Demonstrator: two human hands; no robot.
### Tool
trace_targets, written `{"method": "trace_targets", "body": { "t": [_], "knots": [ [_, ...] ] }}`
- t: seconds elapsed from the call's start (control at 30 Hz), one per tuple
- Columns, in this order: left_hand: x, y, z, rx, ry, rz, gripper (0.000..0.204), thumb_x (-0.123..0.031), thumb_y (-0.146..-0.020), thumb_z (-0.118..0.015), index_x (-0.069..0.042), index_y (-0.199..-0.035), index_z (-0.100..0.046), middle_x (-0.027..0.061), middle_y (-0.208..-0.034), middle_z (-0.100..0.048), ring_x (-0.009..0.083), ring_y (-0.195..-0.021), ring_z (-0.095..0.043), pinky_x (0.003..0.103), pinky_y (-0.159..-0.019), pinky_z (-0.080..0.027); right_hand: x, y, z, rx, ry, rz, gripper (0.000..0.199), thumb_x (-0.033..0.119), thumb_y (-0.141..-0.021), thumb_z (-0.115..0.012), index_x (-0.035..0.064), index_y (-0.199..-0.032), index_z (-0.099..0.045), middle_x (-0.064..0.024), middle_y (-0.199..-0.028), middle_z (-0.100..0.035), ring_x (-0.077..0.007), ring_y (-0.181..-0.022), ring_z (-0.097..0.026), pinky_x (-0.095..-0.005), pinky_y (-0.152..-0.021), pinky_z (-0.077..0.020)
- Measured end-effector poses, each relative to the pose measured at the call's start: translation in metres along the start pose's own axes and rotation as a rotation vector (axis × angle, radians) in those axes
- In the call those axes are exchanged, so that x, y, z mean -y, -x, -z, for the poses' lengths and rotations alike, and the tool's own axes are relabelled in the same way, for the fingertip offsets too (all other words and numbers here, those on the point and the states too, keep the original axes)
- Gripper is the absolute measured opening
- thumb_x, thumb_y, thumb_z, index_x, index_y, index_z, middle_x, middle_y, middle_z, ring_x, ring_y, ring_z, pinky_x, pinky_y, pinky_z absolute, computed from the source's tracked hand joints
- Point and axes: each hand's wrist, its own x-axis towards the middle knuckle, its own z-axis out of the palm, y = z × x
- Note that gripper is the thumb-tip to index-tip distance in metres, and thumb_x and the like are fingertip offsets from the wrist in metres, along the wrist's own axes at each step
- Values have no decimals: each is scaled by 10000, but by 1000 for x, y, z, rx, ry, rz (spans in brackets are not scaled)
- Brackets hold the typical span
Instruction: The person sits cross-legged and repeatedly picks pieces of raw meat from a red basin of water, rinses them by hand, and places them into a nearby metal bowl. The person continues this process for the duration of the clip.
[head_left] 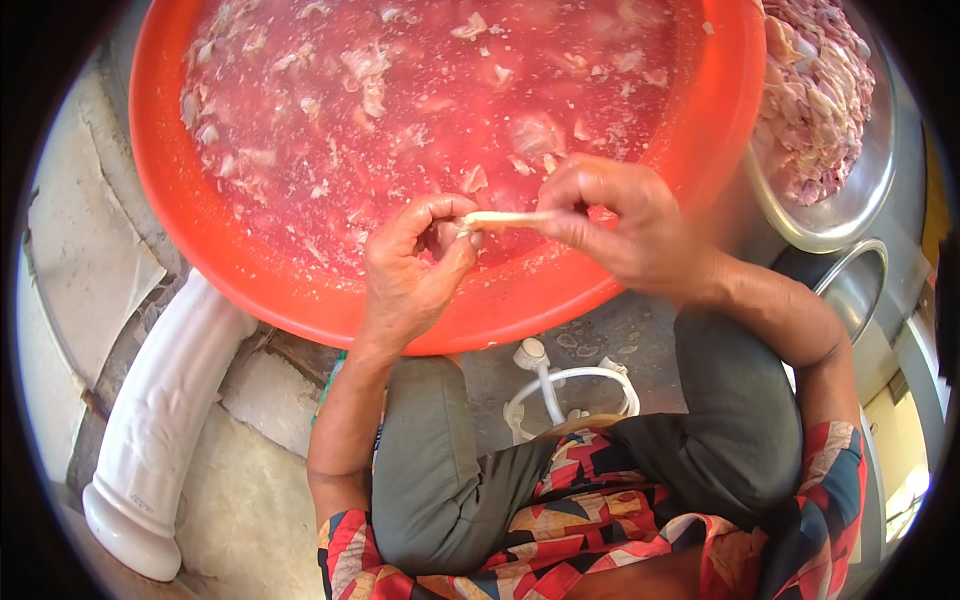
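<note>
Over the near side of a big orange-red basin (420, 335), both my hands grip one slender, pale piece (505, 219) that looks like a bone or a stretched strip of meat. Its left end is pinched between thumb and forefinger of my left hand (412, 265). My right hand (630, 225) has fingers closed round the other end, which they hide. Reddish, cloudy water (430, 140) fills the basin, with many pale scraps of flesh or skin afloat in it. A larger pale lump (535, 135) shows beyond my right hand.
A metal bowl (870, 195) heaped with raw pinkish meat pieces (815, 100) stands at the far right. Nearer is another metal vessel (860, 300). A white ceramic pillar (160, 420) lies at the left on stone slabs (250, 450). A white hose (600, 375) coils between my knees.
</note>
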Motion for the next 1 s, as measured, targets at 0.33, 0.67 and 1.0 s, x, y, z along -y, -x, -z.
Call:
{"method": "trace_targets", "body": {
  "t": [0.33, 0.67, 1.0],
  "knots": [
    [20, -7, -6, -170, 26, -320, 238, 142, -728, -595, 5, -909, -522, 151, -1129, -481, 184, -963, -552, 300, -812, -491, 12, 11, -3, 205, 297, 550, 261, 48, -613, -652, 13, -863, -588, -78, -808, -549, -203, -652, -540, -318, -547, -431],
    [26, -11, -10, -268, -20, -548, 271, 135, -655, -673, -18, -839, -546, 153, -1107, -452, 223, -969, -572, 327, -791, -515, 11, 13, -6, 238, 360, 682, 235, 85, -606, -635, 10, -826, -596, -75, -803, -551, -208, -658, -554, -297, -547, -453],
    [33, -31, -21, -131, -240, -268, 154, 27, -732, -667, -26, -867, -615, 84, -961, -575, 131, -872, -571, 210, -674, -476, 23, 17, 24, -134, 215, 560, 150, -45, -705, -583, 8, -845, -572, -88, -768, -572, -213, -622, -558, -330, -517, -457]
  ]
}}
